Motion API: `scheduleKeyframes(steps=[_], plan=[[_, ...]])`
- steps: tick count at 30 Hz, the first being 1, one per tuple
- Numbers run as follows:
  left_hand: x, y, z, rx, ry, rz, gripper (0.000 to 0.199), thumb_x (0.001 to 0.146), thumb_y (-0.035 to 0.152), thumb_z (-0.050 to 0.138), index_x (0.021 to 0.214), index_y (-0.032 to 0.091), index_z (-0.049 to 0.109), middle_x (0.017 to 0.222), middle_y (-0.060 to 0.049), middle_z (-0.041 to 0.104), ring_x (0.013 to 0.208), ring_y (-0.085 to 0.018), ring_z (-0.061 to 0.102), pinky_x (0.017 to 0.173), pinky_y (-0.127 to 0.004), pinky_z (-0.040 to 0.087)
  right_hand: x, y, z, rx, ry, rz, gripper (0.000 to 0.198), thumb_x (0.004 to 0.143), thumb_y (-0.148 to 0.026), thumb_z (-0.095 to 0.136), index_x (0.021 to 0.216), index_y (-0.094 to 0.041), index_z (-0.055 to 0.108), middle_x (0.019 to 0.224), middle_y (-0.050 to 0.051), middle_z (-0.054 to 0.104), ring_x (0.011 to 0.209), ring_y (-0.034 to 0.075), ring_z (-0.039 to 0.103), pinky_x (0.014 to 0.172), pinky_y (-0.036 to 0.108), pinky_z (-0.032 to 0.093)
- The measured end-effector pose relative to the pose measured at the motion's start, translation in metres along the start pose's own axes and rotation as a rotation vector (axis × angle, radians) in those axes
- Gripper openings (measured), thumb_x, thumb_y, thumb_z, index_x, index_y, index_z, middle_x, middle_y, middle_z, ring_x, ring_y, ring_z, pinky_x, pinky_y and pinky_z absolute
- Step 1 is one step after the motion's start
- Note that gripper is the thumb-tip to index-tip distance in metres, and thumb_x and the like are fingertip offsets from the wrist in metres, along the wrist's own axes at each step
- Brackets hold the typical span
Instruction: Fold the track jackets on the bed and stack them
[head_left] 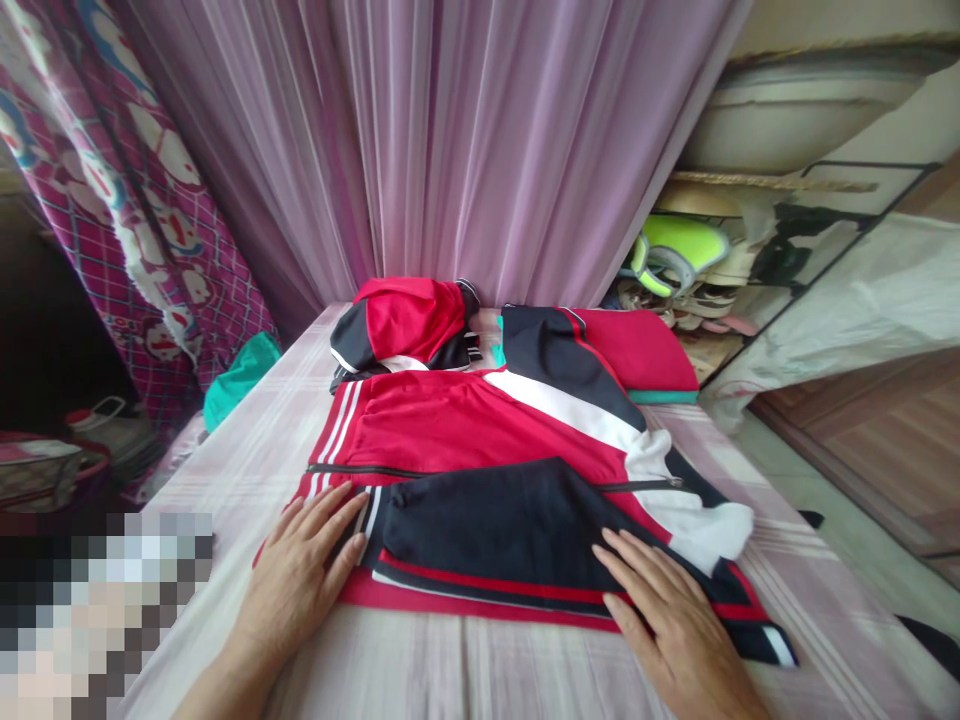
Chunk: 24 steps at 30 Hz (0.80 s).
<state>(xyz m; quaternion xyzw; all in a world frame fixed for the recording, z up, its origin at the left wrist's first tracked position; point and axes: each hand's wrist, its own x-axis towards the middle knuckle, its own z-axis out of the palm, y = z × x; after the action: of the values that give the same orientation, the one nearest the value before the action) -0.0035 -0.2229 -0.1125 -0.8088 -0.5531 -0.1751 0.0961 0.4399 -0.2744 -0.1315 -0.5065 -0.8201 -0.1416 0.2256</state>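
Note:
A red, white and navy zip-up track jacket (450,420) lies spread on the cloth, its striped hem to the left and its white collar to the right. One navy sleeve (487,520) with red piping is folded across its near half, cuff toward the left. My left hand (304,560) rests flat on the hem and that cuff, fingers stretched out. On the right, my right hand (667,610) lies with spread fingers on the sleeve near the shoulder. Neither hand grips the fabric. The far sleeve's end is hidden from me.
Behind the jacket sits a crumpled red and navy garment (412,320). A folded red and navy stack (637,350) lies at the back right. Teal fabric (244,380) hangs at the table's left edge. Purple curtains (465,150) close off the back; a shoe rack (720,300) stands right.

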Motion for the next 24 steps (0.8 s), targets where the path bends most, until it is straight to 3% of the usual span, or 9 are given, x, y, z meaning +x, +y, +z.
scheduleKeyframes(steps=[11, 24], plan=[[-0.0092, -0.0001, 0.005, -0.024, 0.013, -0.006, 0.046, 0.099, 0.045, 0.04, 0.141, 0.032, 0.053, 0.146, -0.003, 0.055, 0.13, -0.024, 0.054, 0.111, -0.046, 0.038, 0.0068, -0.002, 0.0013, 0.062, 0.05, 0.048, 0.033, 0.095, -0.036, 0.053, 0.123, -0.023, 0.066, 0.126, 0.006, 0.069, 0.117, 0.025, 0.063, 0.099, 0.04, 0.048], [0.0005, 0.0076, 0.0042, -0.115, -0.014, -0.083, 0.048, 0.099, 0.05, 0.036, 0.137, 0.029, 0.058, 0.144, -0.006, 0.057, 0.13, -0.027, 0.054, 0.112, -0.053, 0.038, 0.0082, 0.0011, 0.0074, 0.128, 0.077, 0.084, 0.033, 0.095, -0.035, 0.05, 0.119, -0.023, 0.069, 0.122, 0.008, 0.071, 0.113, 0.026, 0.066, 0.095, 0.045, 0.054]])
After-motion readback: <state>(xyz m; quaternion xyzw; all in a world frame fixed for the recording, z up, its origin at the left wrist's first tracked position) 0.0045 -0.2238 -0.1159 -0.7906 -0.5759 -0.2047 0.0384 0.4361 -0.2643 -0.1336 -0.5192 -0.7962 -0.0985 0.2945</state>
